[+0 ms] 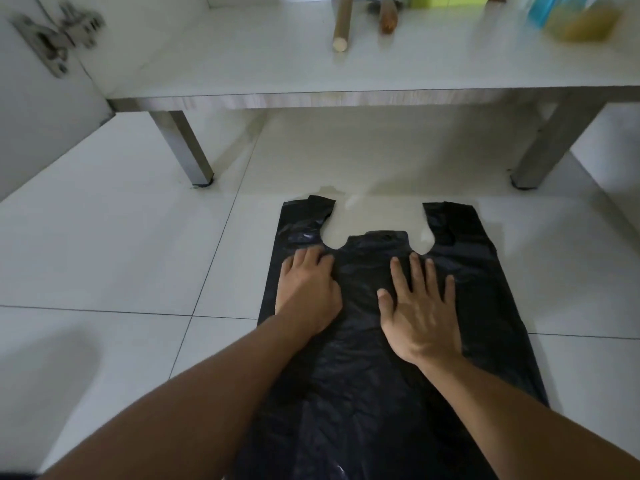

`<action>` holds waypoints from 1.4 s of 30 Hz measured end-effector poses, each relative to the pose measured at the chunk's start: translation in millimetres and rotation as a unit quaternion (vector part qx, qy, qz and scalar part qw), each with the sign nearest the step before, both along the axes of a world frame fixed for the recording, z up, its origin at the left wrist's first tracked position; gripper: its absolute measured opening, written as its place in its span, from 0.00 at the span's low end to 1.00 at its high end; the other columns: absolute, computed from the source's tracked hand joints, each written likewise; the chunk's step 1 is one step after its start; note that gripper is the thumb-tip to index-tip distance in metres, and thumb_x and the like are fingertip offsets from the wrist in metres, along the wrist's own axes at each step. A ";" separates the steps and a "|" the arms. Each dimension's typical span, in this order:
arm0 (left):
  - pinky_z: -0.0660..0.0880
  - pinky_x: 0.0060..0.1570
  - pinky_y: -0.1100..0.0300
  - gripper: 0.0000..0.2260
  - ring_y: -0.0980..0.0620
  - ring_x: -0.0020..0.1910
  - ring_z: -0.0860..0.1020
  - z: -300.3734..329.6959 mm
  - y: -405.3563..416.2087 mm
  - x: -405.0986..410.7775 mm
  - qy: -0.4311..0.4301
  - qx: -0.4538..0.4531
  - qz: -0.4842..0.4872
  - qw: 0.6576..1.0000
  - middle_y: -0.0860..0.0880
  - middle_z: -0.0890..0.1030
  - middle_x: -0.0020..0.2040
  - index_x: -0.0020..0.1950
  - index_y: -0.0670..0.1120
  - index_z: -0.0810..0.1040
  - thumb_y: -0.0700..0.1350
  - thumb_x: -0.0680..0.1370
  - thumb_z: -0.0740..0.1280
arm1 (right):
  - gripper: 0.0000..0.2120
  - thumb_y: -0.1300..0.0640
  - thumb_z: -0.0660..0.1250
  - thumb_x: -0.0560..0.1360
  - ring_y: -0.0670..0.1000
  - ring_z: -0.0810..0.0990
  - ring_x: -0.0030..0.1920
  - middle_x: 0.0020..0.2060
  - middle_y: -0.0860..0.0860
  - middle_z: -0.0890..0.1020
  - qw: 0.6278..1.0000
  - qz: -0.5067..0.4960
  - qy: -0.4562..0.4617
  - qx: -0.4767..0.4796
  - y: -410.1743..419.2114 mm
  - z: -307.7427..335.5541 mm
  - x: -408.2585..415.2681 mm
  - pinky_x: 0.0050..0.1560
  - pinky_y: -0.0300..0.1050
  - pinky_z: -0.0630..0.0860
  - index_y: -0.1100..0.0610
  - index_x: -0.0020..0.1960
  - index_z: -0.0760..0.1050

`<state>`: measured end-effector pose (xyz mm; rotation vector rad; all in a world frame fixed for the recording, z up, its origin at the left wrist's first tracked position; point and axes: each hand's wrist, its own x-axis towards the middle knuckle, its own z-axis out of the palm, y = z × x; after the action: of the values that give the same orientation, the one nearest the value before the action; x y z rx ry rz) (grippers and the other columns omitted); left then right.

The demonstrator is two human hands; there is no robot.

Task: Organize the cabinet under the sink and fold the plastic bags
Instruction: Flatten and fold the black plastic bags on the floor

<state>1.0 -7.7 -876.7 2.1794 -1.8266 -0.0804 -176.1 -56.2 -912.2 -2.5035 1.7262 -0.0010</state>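
The floor is pale glossy tile with thin dark grout lines. Flat on it lies a black plastic bag, spread out with its two handle loops pointing toward the cabinet, the cut-out between them showing tile. Two square metal legs, the left leg and the right leg, stand on the floor just past the bag. They carry the cabinet's white shelf. On that shelf a wooden rolling pin and a brown handle lie side by side, with blurred yellow and blue containers to the right.
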 end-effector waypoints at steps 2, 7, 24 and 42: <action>0.60 0.70 0.51 0.19 0.46 0.68 0.66 6.7 -29.7 18.0 -0.031 -0.007 -0.006 0.999 0.45 0.70 0.70 0.68 0.45 0.73 0.47 0.79 0.58 | 0.34 0.37 0.33 0.77 0.57 0.44 0.79 0.80 0.54 0.47 1.000 -0.002 -0.001 -0.005 0.0 -0.4 0.4 0.77 0.62 0.43 0.48 0.80 0.42; 0.67 0.63 0.50 0.22 0.43 0.65 0.68 26.8 -85.9 37.9 0.177 0.040 0.265 0.947 0.41 0.69 0.66 0.70 0.41 0.64 0.48 0.79 0.64 | 0.34 0.37 0.34 0.77 0.57 0.46 0.79 0.80 0.54 0.49 1.000 -0.005 0.000 -0.011 0.2 -0.9 0.9 0.77 0.61 0.45 0.48 0.81 0.45; 0.68 0.64 0.51 0.25 0.44 0.65 0.70 23.3 -95.8 69.2 0.204 -0.041 0.367 0.907 0.44 0.72 0.66 0.68 0.45 0.69 0.47 0.74 0.72 | 0.34 0.37 0.37 0.78 0.58 0.48 0.79 0.80 0.54 0.51 1.000 -0.007 0.001 -0.015 1.3 0.8 2.0 0.77 0.62 0.46 0.48 0.81 0.47; 0.38 0.75 0.43 0.36 0.48 0.77 0.36 -18.8 -30.9 29.1 -0.062 0.114 0.042 0.991 0.45 0.38 0.79 0.79 0.44 0.38 0.65 0.79 0.42 | 0.34 0.37 0.35 0.77 0.57 0.43 0.79 0.80 0.54 0.46 1.000 -0.006 0.001 -0.003 0.3 0.7 0.8 0.77 0.62 0.43 0.48 0.80 0.43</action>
<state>30.1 -38.6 -895.5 2.4662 -1.8681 -0.1443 -175.3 -55.9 -911.6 -2.4978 1.7432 -0.0047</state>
